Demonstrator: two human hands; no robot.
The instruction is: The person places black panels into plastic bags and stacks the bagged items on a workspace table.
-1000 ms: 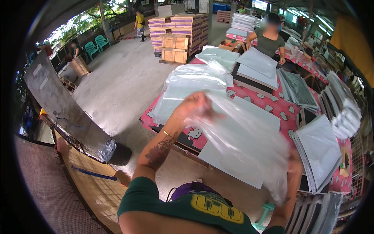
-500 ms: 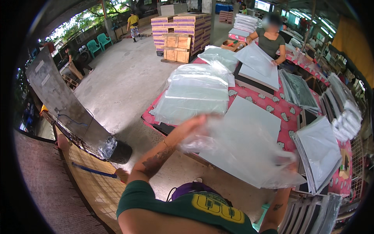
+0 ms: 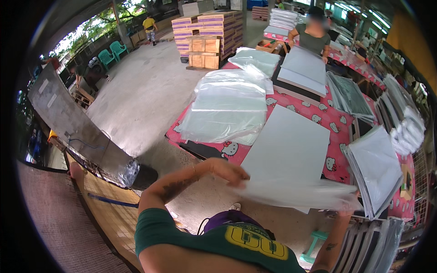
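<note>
A clear plastic bag [image 3: 291,194], blurred by motion, is stretched between my two hands over the near edge of a large white board [image 3: 287,141]. At the bag's left end, my left hand [image 3: 231,173] is closed on its edge with fingers bent. My right hand [image 3: 348,205] grips the other end, partly hidden by the film. The board lies flat on a table with a pink patterned cover [image 3: 339,139] and juts past its front edge. Left of the board is a pile of clear plastic bags [image 3: 227,109]; to its right is a stack of bagged white sheets [image 3: 375,170].
Across the table a person [image 3: 312,43] handles a white sheet on a stack of boards [image 3: 300,82]. More bagged sheets [image 3: 350,95] lie at the right. Upright wrapped boards [image 3: 364,245] stand near my right forearm. Stacked boxes [image 3: 209,34] rise on the floor behind.
The bag has come down and toward me off the board, uncovering more of it. My left hand has moved lower and nearer. The person opposite has lowered the sheet.
</note>
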